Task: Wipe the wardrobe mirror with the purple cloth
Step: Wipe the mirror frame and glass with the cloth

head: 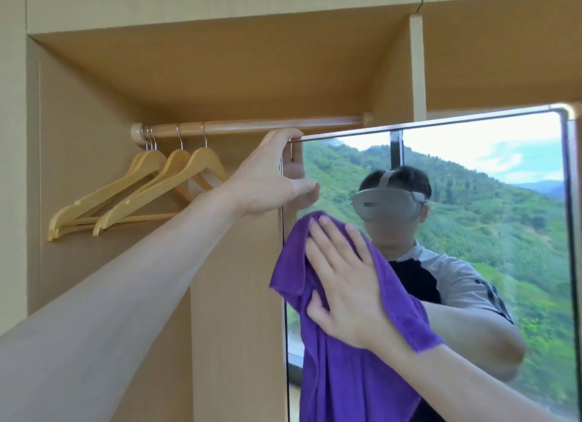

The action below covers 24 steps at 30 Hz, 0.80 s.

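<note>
Open wooden wardrobe (220, 75) with hangers (141, 185) behind; left hand (267, 182) gripping mirror (472, 201) at its top-left corner, fingers curled over the frame, right hand (343, 279) pressing purple cloth (340, 374) flat against glass, fingers spread.

Bright, even daylight throughout; no hard shadows. Source reflected in mirror (472, 201): pale overcast sky and sunlit green hillside behind the viewer. Soft shade only under wardrobe (220, 75) ceiling panel and behind hangers (141, 185). Faint shadow beneath left hand (267, 182) on side panel. No glare spots on glass; thin highlight along metal mirror frame at top right corner. Wide-angle distortion: rail (252, 127) and mirror top edge tilted, verticals bowed near edges, left forearm stretched large at lower left. Overall slightly soft, compression smear on wood grain. Purple cloth (346, 358) saturated, texture fairly sharp. Reflected face blurred.
</note>
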Tool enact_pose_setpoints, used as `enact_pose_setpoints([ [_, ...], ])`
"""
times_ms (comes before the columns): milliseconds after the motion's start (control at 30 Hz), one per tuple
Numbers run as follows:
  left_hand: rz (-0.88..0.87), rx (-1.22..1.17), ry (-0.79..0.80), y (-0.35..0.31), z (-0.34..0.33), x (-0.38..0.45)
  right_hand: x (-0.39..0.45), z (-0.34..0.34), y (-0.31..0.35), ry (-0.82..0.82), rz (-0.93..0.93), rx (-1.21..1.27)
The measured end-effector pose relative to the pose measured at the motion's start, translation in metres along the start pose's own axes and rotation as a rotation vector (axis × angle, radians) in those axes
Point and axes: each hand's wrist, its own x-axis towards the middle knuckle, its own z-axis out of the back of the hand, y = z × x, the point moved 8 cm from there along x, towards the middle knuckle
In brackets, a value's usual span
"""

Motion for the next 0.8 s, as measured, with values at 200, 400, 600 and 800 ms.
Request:
enact_pose_setpoints([
  [200, -0.041, 0.088, 0.002, -0.005, -0.005, -0.001, 0.014, -0.012, 0.024, -0.014, -0.104, 0.002],
  [400, -0.041, 0.163, -0.007, -0.002, -0.012, -0.003, -0.061, -0.039, 0.045, 0.116, 0.070, 0.012],
  [600, -0.063, 0.181, -0.022, -0.007, -0.009, -0.006, -0.090, 0.004, -0.018, 0.093, -0.021, -0.081],
  [800, 0.021, 0.268, 0.062, -0.020, -0.017, -0.013, -0.066, 0.046, -0.091, 0.120, -0.445, -0.274],
])
